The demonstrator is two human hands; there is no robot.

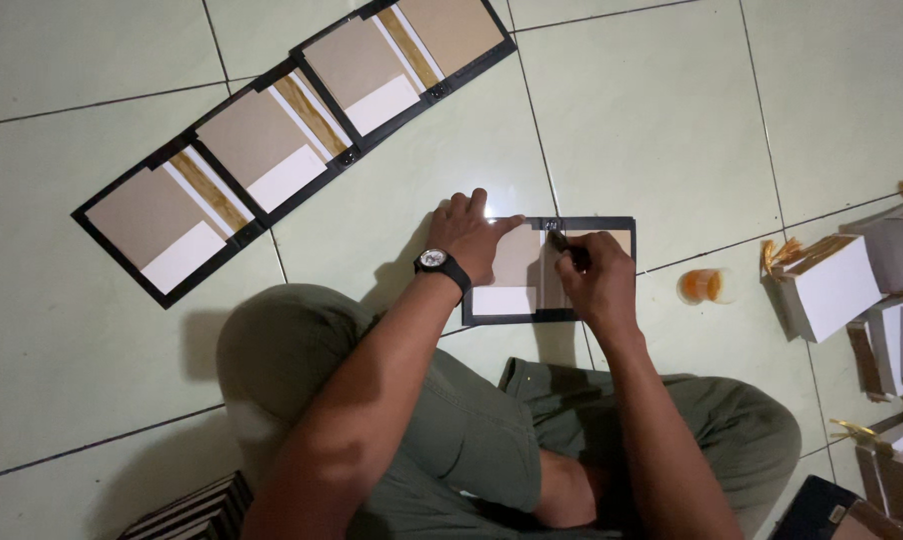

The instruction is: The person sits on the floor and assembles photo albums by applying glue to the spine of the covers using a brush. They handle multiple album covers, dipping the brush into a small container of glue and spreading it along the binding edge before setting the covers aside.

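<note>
I sit cross-legged on a tiled floor. A small black-framed board (612,223) with brown and white paper panels lies in front of my knees. My left hand (469,236), with a black wristwatch (435,261), presses flat on the board's left side. My right hand (594,278) grips a thin dark tool (560,242) whose tip touches the board near its top middle.
A row of several similar black-framed boards (272,150) lies diagonally on the floor at upper left. A small orange-topped container (702,286) stands to the right. Stacks of white and brown sheets with gold tassels (852,290) fill the right edge. A striped stack (197,512) sits at bottom left.
</note>
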